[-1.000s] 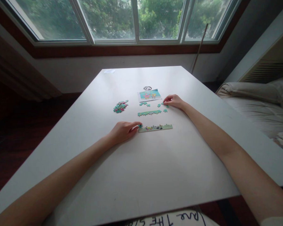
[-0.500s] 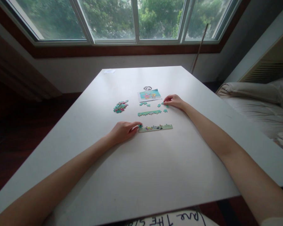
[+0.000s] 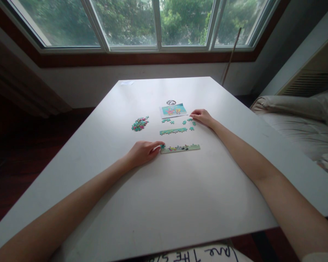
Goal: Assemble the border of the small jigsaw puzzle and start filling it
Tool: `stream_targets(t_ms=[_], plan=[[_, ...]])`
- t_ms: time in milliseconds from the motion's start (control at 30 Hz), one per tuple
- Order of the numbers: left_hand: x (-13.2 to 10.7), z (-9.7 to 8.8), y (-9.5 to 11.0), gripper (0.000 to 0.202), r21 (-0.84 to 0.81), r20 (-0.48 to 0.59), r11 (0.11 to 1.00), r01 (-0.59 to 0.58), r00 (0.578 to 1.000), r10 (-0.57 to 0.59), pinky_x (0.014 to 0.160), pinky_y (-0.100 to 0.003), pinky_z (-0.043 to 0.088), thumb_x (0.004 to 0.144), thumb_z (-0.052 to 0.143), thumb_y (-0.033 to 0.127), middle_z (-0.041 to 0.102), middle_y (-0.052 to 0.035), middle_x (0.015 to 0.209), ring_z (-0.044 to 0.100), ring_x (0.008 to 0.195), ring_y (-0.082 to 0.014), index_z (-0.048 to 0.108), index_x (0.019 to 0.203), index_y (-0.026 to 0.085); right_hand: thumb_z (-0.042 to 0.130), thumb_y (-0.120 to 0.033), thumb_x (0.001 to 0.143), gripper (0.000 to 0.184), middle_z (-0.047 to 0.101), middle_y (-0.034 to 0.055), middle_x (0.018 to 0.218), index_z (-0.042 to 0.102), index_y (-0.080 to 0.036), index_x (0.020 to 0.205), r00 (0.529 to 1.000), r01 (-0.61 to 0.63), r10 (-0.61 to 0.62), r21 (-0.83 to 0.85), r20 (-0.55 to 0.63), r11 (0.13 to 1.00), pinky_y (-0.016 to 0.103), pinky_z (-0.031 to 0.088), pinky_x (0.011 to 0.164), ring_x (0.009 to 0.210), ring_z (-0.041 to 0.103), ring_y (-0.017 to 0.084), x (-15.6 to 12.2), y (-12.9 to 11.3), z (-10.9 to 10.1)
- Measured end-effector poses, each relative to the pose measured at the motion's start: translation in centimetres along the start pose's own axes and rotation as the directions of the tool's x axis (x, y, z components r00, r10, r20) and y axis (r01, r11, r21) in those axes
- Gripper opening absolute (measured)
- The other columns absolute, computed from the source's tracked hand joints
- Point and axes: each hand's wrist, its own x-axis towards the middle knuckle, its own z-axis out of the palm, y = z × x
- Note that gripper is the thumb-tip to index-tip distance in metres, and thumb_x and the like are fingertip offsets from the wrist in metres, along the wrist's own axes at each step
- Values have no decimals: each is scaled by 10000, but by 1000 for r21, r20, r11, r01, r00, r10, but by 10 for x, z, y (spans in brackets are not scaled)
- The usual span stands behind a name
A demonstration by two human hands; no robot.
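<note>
My left hand rests on the white table, fingers curled, its fingertips pinching a small teal puzzle piece at the left end of a joined strip of puzzle pieces. My right hand lies farther back, fingers bent onto loose teal pieces beside a reference picture. A second joined teal strip lies between the two hands.
A heap of unsorted pieces sits left of the strips. A small dark round object lies behind the picture. A bed with pale bedding stands right of the table. Windows run along the far wall, and a stick leans there.
My right hand has shifted slightly over the loose pieces near the picture. My left hand has stayed at the strip's end.
</note>
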Motion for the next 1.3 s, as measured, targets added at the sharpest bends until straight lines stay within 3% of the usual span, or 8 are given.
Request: stream_targets(t_ms=[700,967,1167,1300], plan=[[0,0,-1,324,-3,-12,1000,-3,1000,3,509,-185,340,901,398,305,632,4,597,515,477,-97,646,1098,239,616,-342,714,217,683,22,707,710,-158,782,1000,-11,11,-9,-11,1000,259,388,663,658,546,133,0,0,1],[0,-1,0,320,1,2,1000,5,1000,-5,512,-187,325,895,406,285,638,6,609,503,474,-95,644,1103,238,636,-367,674,248,663,17,702,694,-152,785,999,-38,34,139,32,990,256,396,644,664,540,130,0,1,0],[-2,-1,0,318,-3,-6,1000,-2,1000,2,510,-175,332,893,408,285,642,0,609,515,484,-92,646,1097,230,732,-372,579,285,645,18,713,667,-148,743,983,-121,72,295,171,948,264,389,637,642,515,118,-4,-6,-14],[-2,-2,0,327,3,-8,1000,-9,1000,9,507,-172,334,896,400,293,645,-5,614,519,488,-93,645,1102,226,760,-402,562,334,616,5,699,661,-155,764,939,-190,107,234,327,954,246,348,570,598,481,99,-8,-13,-28]])
